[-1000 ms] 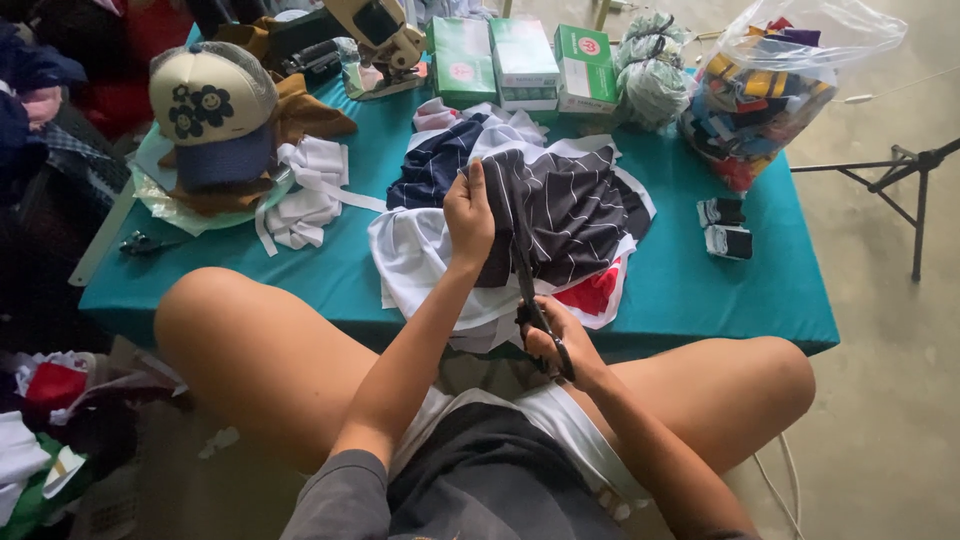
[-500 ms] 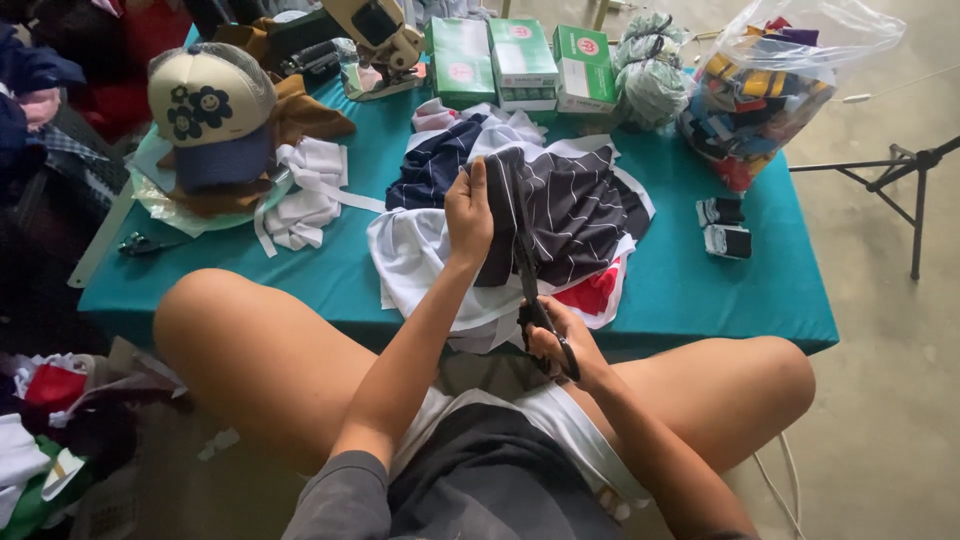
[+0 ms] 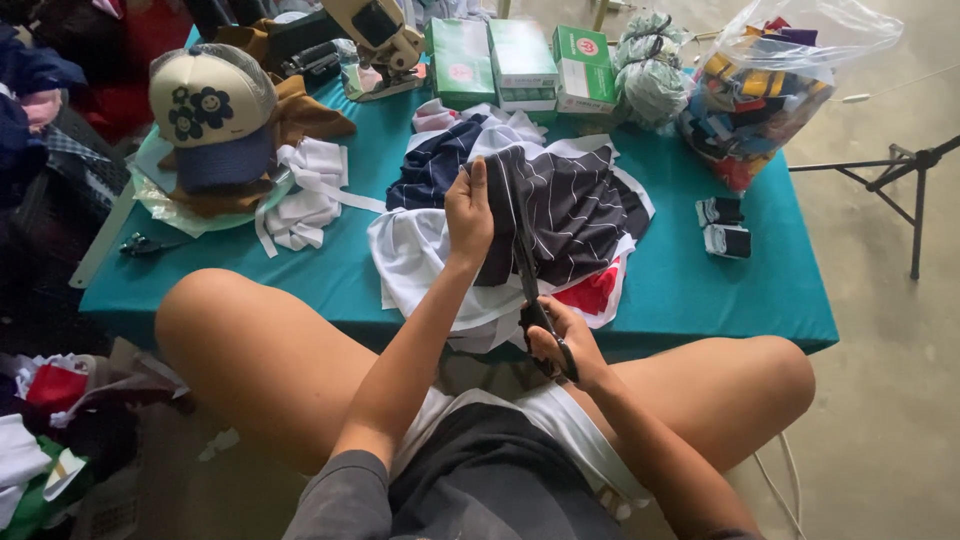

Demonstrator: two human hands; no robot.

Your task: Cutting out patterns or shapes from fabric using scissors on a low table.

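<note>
Gripping black scissors (image 3: 535, 300), the right hand (image 3: 560, 345) works the blades up into dark striped fabric (image 3: 565, 205), which the left hand (image 3: 468, 210) pinches taut above the table's (image 3: 690, 290) near edge. Judging by the uncut cloth ahead, the cut looks only partly done.

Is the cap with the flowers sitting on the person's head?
No, the cap with flowers lies on a pile of cloth at the far left of the teal table, away from both hands.
</note>
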